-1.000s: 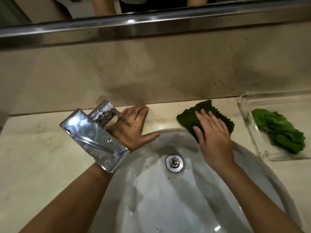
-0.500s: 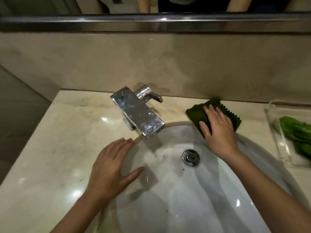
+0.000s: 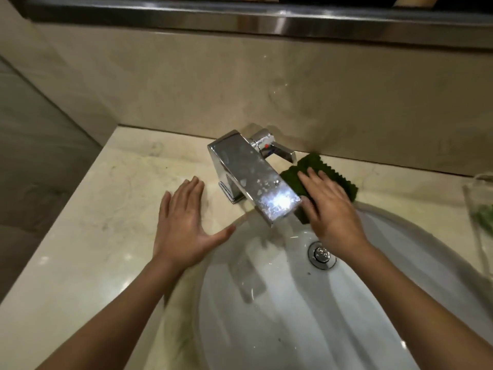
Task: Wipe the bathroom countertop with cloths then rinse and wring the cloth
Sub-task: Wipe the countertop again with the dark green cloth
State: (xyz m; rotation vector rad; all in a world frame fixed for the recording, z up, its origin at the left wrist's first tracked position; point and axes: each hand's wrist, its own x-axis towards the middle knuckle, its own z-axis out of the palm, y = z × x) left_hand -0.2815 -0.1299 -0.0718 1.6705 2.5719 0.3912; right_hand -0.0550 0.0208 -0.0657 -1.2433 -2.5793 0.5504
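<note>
A dark green cloth (image 3: 334, 174) lies flat on the beige marble countertop (image 3: 112, 209), just right of the chrome faucet (image 3: 250, 177) and behind the white sink (image 3: 293, 316). My right hand (image 3: 328, 206) presses palm-down on the cloth with fingers stretched out, covering most of its front part. My left hand (image 3: 184, 222) rests flat on the countertop left of the faucet, fingers spread, thumb reaching over the sink rim, holding nothing.
The faucet spout juts over the basin between my two hands. A clear tray (image 3: 477, 209) with something green in it sits at the right edge. The backsplash wall and a metal mirror ledge (image 3: 266, 20) rise behind. The drain (image 3: 321, 254) lies under my right wrist.
My right hand has slid the cloth left, close up to the faucet. My left hand left the spot behind the faucet and now lies flat on the counter to its left.
</note>
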